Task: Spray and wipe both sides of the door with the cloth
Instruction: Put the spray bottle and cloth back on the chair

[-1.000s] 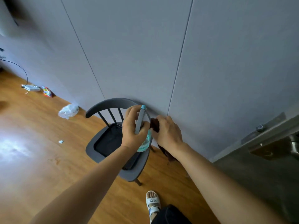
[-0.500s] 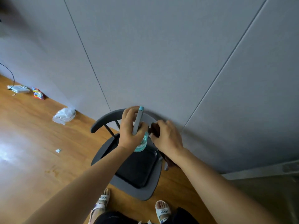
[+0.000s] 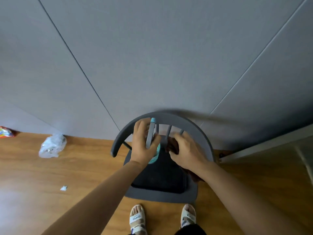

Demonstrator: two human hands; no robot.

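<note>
My left hand (image 3: 144,145) grips a spray bottle (image 3: 150,134) with a grey trigger head, a light blue tip and a teal body showing below my fingers. My right hand (image 3: 186,151) holds a dark reddish-brown cloth (image 3: 173,146), bunched between its fingers, with more of the cloth hanging under my wrist. Both hands are close together above the seat of a grey chair (image 3: 162,189). The door's lower edge (image 3: 264,145) shows at the right, beside the grey panelled wall (image 3: 152,56).
The grey chair stands against the wall directly in front of my sandalled feet (image 3: 137,217). A crumpled clear plastic bag (image 3: 51,146), a colourful wrapper (image 3: 5,134) and a small paper scrap (image 3: 63,188) lie on the wooden floor at the left.
The view has swung left and down, so the chair is now straight ahead and the door handle has left the frame. Both hands kept their hold and moved over the chair seat.
</note>
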